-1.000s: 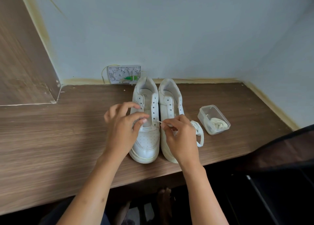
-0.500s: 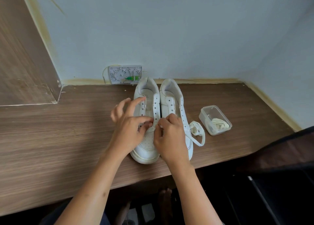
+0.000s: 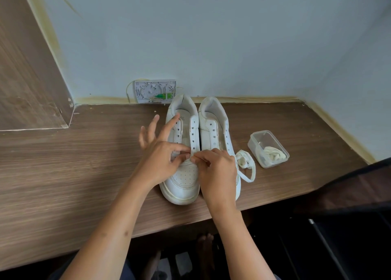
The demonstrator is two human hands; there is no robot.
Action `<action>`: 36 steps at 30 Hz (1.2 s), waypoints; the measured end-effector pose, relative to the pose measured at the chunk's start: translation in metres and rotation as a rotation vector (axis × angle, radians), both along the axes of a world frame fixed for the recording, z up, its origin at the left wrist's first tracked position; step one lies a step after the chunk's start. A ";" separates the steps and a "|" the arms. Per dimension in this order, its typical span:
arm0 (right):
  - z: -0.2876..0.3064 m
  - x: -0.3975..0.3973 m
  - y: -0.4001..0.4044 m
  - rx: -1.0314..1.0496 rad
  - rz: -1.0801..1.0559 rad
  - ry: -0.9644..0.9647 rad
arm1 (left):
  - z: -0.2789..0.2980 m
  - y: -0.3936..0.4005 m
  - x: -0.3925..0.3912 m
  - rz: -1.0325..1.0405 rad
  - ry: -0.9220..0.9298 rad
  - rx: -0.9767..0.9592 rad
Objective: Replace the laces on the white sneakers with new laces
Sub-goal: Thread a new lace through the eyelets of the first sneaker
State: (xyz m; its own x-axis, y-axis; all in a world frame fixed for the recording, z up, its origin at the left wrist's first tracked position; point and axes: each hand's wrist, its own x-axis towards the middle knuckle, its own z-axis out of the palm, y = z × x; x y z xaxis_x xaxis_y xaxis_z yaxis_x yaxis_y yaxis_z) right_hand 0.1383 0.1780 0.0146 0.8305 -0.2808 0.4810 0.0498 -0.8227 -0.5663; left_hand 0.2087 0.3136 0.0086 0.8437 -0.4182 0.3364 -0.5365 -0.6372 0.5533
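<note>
Head view, only one. Both white sneakers sit side by side at frame centre on the desk [image 3: 63, 174], toes toward the camera. The left sneaker [image 3: 184, 163] and right sneaker [image 3: 213, 129] both show bare eyelet rows, so by the look of it the old laces are out and relacing has barely begun.

The new lace [image 3: 246, 163] lies in a loose loop on the desk just right of the right sneaker, running back under the right hand [image 3: 218, 174]. That hand's grip is closed to a fingertip pinch at the lowest eyelets of the left sneaker; it seems to hold the lace tip, but the tip is too small to see clearly. The left hand [image 3: 163, 155] pinches the eyelet flap at the same spot with thumb and one finger, the other fingers splayed straight up over the shoe opening.

Right of centre, a clear plastic container [image 3: 267, 148] holds a bunched off-white lace [image 3: 273, 154]; old or spare, cannot tell.

Judgement: first eyelet of the first shoe is being threaded. Left to do: every eyelet on both shoes.

Versus one second ago: the right hand has moved left from over the right sneaker's toe to the left sneaker's lower eyelets, and the lace tip no longer shows between the hands. The left hand's fingers have uncurled and spread. Sneakers and container are unchanged.
</note>
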 end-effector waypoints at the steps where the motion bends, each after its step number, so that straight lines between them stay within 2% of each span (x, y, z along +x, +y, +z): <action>1: 0.001 0.000 0.000 0.047 0.010 0.019 | 0.001 0.000 0.000 0.000 0.003 0.021; 4: 0.004 0.001 0.003 0.137 0.004 0.134 | 0.000 -0.001 -0.001 -0.006 -0.024 0.112; 7: 0.001 0.000 0.006 -0.187 -0.173 0.076 | -0.004 -0.003 -0.003 -0.015 -0.143 0.230; 8: 0.001 0.000 0.007 -0.236 -0.231 0.057 | -0.005 -0.003 -0.004 -0.012 -0.194 0.266; 14: -0.005 0.000 0.007 -0.229 -0.298 0.079 | -0.003 -0.005 -0.012 0.061 -0.349 0.344; 21: -0.004 0.000 0.005 -0.191 -0.285 0.122 | 0.000 -0.006 -0.023 0.145 -0.312 0.370; 25: 0.000 -0.002 0.003 -0.126 -0.233 0.198 | 0.008 0.008 -0.019 0.288 -0.280 0.245; 28: 0.003 -0.002 0.005 -0.118 -0.162 0.144 | 0.010 0.017 -0.016 0.256 -0.286 0.138; 30: 0.004 -0.001 0.009 -0.073 -0.008 0.083 | 0.010 0.015 -0.016 0.213 -0.302 0.085; 33: 0.005 -0.002 0.020 0.159 0.160 0.021 | 0.010 0.012 -0.015 0.170 -0.306 0.020; 36: 0.003 -0.001 0.024 0.340 0.132 -0.011 | 0.010 0.019 -0.010 0.094 -0.296 -0.037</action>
State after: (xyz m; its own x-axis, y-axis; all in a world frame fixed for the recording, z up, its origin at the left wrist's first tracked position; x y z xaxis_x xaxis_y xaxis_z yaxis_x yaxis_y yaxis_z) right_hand 0.1374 0.2016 0.0176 0.8655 -0.3169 0.3879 0.1507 -0.5738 -0.8050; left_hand 0.1986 0.3324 0.0189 0.7412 -0.3261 0.5867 -0.6176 -0.6737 0.4058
